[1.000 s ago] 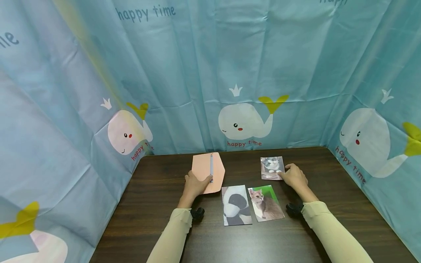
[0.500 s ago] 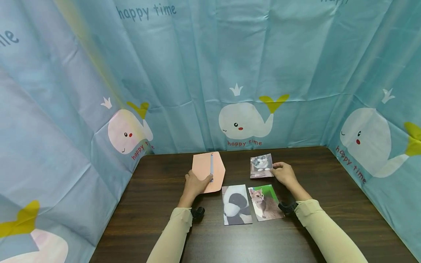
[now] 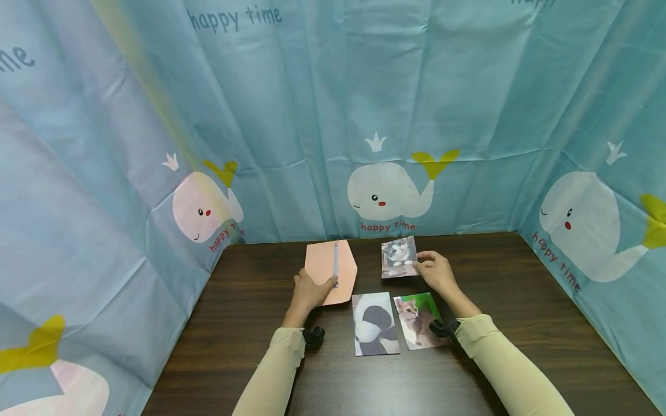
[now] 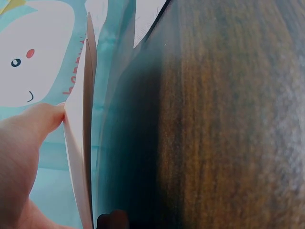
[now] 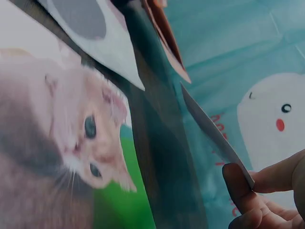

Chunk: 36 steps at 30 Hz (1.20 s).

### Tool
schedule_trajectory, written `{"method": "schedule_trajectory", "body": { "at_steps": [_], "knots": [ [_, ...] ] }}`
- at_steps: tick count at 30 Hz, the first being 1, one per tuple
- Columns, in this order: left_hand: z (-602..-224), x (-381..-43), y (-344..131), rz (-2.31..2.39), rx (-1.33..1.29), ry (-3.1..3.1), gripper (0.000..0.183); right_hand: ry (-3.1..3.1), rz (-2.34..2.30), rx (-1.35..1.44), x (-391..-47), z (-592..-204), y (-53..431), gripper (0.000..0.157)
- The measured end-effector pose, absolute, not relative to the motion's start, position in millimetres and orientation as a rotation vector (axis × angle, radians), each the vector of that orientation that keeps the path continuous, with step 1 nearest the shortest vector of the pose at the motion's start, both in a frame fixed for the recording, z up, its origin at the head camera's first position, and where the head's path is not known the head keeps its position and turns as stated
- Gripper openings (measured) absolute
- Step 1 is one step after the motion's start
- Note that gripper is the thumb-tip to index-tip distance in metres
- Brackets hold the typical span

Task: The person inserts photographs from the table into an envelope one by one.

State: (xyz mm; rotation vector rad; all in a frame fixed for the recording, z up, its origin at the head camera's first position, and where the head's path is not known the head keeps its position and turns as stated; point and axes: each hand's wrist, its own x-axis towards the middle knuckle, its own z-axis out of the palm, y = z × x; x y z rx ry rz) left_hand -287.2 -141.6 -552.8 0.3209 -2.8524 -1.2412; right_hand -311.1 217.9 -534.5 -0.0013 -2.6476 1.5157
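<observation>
My left hand [image 3: 309, 292] pinches a peach-coloured envelope [image 3: 340, 260] with a pointed flap and a blue-grey strip down it. In the left wrist view the thumb presses one face of the envelope [image 4: 78, 138], and its edge shows a thin gap between the layers. At the back of the table, my right hand [image 3: 437, 271] pinches the right edge of a photo of a grey-and-white cat [image 3: 398, 257]. Seen edge-on in the right wrist view, that photo [image 5: 214, 131] is tilted up between thumb and fingers.
Two more photos lie on the dark wooden table [image 3: 234, 346]: a black-and-white one [image 3: 374, 323] and one of a tan cat on green [image 3: 416, 323], partly under the right wrist's black band [image 3: 442, 329]. A blue whale-print curtain [image 3: 291, 115] surrounds the table.
The right hand has moved left with the grey-and-white cat photo, bringing it nearer the envelope and tilting it up. The left hand and envelope have stayed in place.
</observation>
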Motion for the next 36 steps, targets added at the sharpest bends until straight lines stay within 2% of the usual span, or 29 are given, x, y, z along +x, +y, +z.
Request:
{"method": "schedule_trajectory", "body": {
  "at_steps": [36],
  "knots": [
    [-549.9, -285.2, -140.8, -1.245, 0.318, -2.833, 0.116, -2.538, 1.694, 0.196, -319.1, -537.6, 130.4, 0.033]
  ]
}}
